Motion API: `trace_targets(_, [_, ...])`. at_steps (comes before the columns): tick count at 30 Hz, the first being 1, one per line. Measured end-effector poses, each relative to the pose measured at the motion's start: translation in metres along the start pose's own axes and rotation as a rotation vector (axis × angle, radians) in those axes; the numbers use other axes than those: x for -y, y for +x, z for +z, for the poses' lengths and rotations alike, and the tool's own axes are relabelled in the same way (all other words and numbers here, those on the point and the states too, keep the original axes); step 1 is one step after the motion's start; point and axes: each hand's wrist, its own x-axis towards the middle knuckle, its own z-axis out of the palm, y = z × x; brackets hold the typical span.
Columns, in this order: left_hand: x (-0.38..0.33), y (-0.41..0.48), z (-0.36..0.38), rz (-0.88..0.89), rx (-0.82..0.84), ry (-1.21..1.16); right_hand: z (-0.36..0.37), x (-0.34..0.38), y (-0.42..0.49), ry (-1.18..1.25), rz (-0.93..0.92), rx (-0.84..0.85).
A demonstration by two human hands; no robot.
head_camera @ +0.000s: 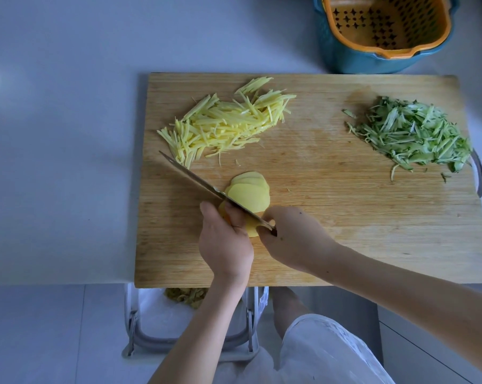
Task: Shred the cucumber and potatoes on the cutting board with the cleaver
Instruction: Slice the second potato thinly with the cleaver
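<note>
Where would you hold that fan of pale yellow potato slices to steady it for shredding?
Probably press down on top of the fanned pale yellow potato slices, from above, on the side away from the steel cleaver: they lie flat and overlapped, so pinching edges might scatter them.

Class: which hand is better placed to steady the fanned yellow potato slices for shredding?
Left hand: it holds the potato chunk beside the slices; the right hand grips the steel cleaver.
</note>
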Motion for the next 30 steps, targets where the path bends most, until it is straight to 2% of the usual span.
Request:
trace_targets(2, [-0.001,0.0,0.0,-0.02,0.012,-0.023,-0.006,-0.002,-0.005,0.195,-0.023,0.041])
trace_targets(5, [0.001,0.0,0.001,0.014,-0.019,-0.049,-0.02,-0.005,-0.012,0.666,0.055,0.238])
trace_targets(7, [0.003,0.0,0.003,0.08,-0.06,-0.045,-0.024,-0.008,-0.011,0.795,0.116,0.355])
trace_targets(14, [0.006,-0.001,0.003,0.075,-0.057,-0.041,-0.022,0.002,0.005,0.583,0.208,0.472])
trace_targets(16, [0.003,-0.001,0.002,0.012,-0.028,-0.032,-0.019,0.004,0.005,0.471,0.153,0.407])
trace_targets(19, [0.001,-0.001,0.002,-0.029,-0.03,-0.02,-0.014,0.006,-0.007,0.09,-0.069,0.118])
trace_targets(22, [0.001,-0.001,0.002,-0.017,-0.033,-0.021,-0.014,0.005,-0.03,-0.011,-0.145,-0.056])
trace_targets(30, [0.005,-0.001,0.005,0.002,-0.048,-0.001,-0.033,0.001,-0.064,-0.075,-0.102,-0.039])
